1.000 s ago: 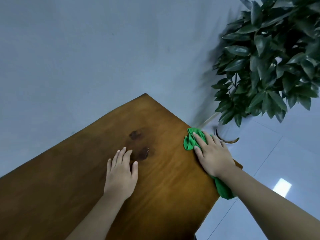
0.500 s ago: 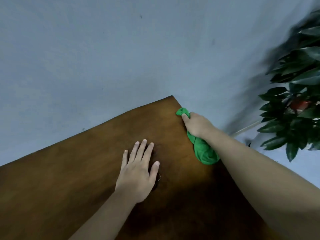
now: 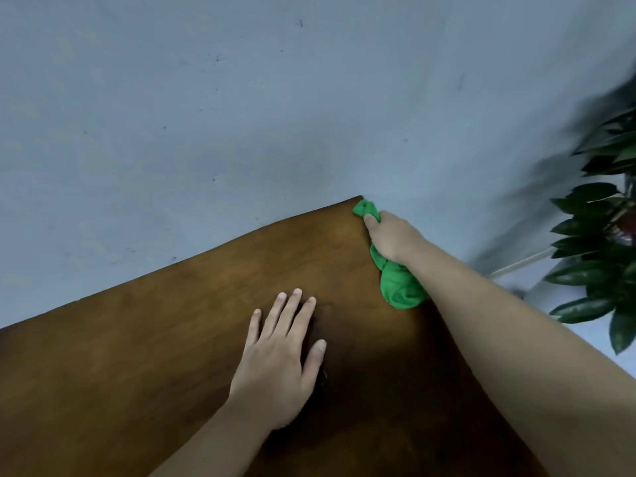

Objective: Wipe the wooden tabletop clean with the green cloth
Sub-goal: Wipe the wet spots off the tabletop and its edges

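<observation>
Wiping far corner of wooden surface (image 3: 172, 356): right hand (image 3: 390, 235) clenched on bunched green cloth (image 3: 399, 284), left hand (image 3: 278, 356) flat, released, bracing. Dark patch beside left hand, maybe a stain. Spread cloth flatter, press evenly, overlap strokes back toward near edge.

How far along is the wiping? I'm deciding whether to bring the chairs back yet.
Mid-job, as far as one view shows. In hand: the right hand grips the bunched green cloth at the far corner of the wooden tabletop, against the wall. The left hand lies flat, bracing. No crumbs or streaks show, so the wiped share can't be judged. Probably left: the wide stretch to the left.
</observation>
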